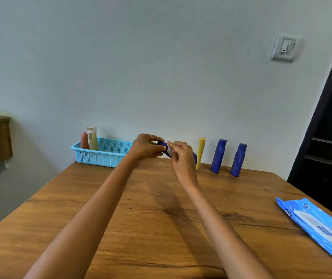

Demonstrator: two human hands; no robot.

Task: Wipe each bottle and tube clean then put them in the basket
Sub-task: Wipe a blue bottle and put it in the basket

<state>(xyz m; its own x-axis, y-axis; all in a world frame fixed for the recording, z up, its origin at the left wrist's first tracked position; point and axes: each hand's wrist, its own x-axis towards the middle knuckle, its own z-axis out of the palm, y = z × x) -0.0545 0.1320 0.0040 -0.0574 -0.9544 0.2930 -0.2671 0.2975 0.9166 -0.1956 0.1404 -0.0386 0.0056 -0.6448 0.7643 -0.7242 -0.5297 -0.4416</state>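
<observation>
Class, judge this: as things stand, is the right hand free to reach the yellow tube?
Probably not yet: the right hand holds a white wipe against the blue bottle; the yellow tube stands unobstructed beside it.

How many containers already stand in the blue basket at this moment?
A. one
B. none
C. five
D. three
D: three upright containers, a reddish one, a white-capped one and a beige one, stand at the left end of the blue basket.
</observation>
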